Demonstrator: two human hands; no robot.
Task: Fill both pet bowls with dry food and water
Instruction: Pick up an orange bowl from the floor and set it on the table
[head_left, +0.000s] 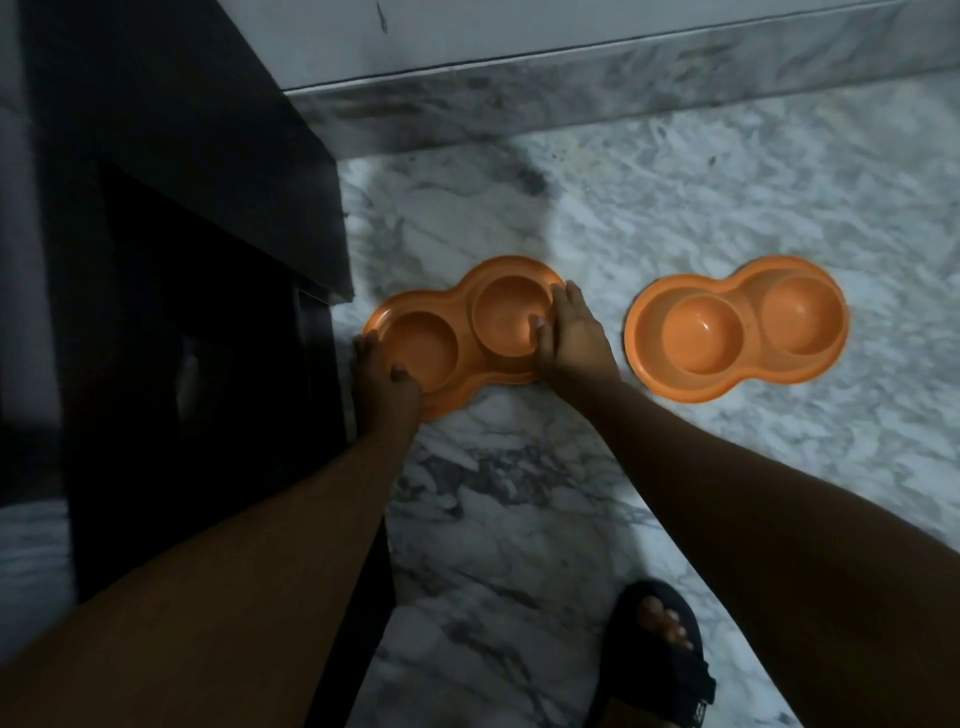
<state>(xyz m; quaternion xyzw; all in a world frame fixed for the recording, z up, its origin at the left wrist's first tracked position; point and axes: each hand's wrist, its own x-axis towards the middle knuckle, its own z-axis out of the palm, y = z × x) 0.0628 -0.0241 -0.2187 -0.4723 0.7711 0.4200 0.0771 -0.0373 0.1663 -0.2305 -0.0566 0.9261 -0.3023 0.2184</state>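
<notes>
hands both on near orange double bowl (415, 343) on marble floor (519, 519) by dark cabinet (182, 208), left hand (384, 384) clamped on its left rim, right hand (571, 338) curled over its right rim, second double bowl (737, 325) just beside, all four wells look empty, so filling not started.

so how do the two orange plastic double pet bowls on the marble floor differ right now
The left orange plastic double bowl is gripped at both ends, by the left hand and the right hand; the right orange plastic double bowl lies untouched. The left bowl sits beside the dark cabinet; the right bowl lies out on open marble floor. Both are empty, upright and the same two-cup shape.
</notes>
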